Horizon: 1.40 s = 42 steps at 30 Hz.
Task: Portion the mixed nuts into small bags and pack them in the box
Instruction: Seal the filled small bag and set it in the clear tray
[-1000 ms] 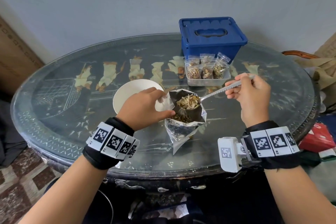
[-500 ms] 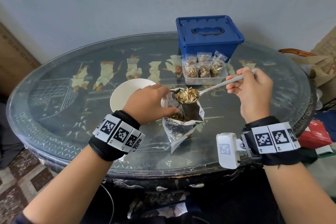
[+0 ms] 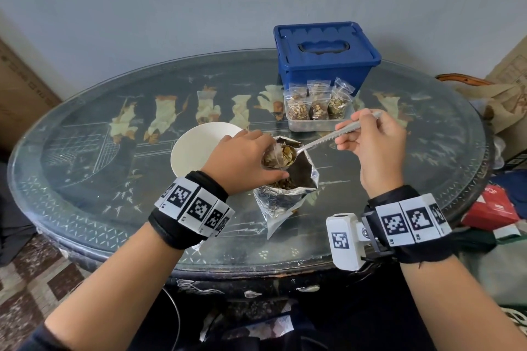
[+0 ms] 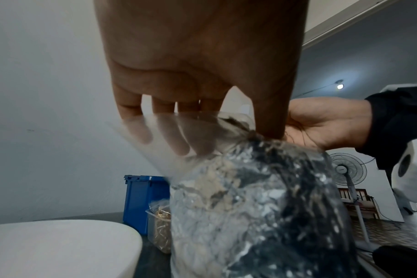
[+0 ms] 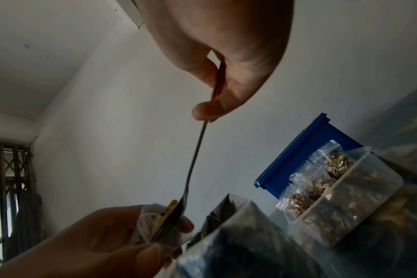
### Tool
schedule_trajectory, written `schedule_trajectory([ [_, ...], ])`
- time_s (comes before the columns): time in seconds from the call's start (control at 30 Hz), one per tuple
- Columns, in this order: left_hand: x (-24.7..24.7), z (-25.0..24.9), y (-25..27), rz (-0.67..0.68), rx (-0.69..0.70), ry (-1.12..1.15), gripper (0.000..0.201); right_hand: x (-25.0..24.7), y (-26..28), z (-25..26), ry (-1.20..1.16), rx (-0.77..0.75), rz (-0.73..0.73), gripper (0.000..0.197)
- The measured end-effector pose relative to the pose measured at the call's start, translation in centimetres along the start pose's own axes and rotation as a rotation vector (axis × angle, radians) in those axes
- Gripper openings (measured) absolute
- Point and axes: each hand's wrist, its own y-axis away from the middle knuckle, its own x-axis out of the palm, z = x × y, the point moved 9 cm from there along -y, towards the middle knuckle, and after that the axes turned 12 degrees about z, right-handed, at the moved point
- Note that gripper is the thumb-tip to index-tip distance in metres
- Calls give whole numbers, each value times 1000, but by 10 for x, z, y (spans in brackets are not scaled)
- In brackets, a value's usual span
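Observation:
A silver foil pouch of mixed nuts (image 3: 288, 194) stands open at the table's middle. Just above its mouth my left hand (image 3: 245, 162) pinches a small clear bag (image 3: 273, 155) and holds it open; the left wrist view has the small clear bag (image 4: 179, 143) draped over my fingers. My right hand (image 3: 370, 137) grips the handle of a metal spoon (image 3: 322, 142), whose bowl of nuts sits inside the bag's mouth. The spoon (image 5: 193, 165) hangs from my fingers in the right wrist view. Behind stands a clear tub (image 3: 319, 122) with three filled bags, and a shut blue box (image 3: 325, 54).
A white bowl (image 3: 196, 145) lies left of the pouch, partly under my left wrist. The round glass table's rim (image 3: 256, 265) curves close to my body. Red packaging and clutter (image 3: 490, 208) lie off the right edge.
The loaded spoon rose out of the foil pouch and moved left into the small bag's mouth. My left hand lifted the small bag slightly above the pouch.

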Motion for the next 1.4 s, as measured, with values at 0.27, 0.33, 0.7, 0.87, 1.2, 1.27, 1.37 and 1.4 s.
schedule_trajectory([
  [0.27, 3, -5, -3, 35, 6, -80, 69, 19, 5, 3, 14, -17, 52, 26],
  [0.33, 3, -5, -3, 33, 14, -83, 70, 26, 5, 8, 55, -39, 75, 26],
  [0.7, -12, 19, 13, -203, 2, 161, 65, 86, 4, 70, 363, -406, 314, 17],
  [0.87, -8, 39, 30, -446, 43, 491, 66, 113, 11, 88, 455, -579, 411, 19],
  [1.2, 19, 61, 40, -460, -94, 640, 48, 87, 14, 96, 362, -595, 325, 14],
  [1.27, 19, 63, 43, -472, -102, 650, 38, 68, 12, 95, 310, -575, 259, 15],
  [1.37, 20, 60, 47, -468, -103, 667, 36, 44, 10, 83, 326, -540, 177, 18],
  [1.4, 21, 58, 47, -458, -100, 663, 36, 40, 9, 75, 361, -529, 162, 19],
])
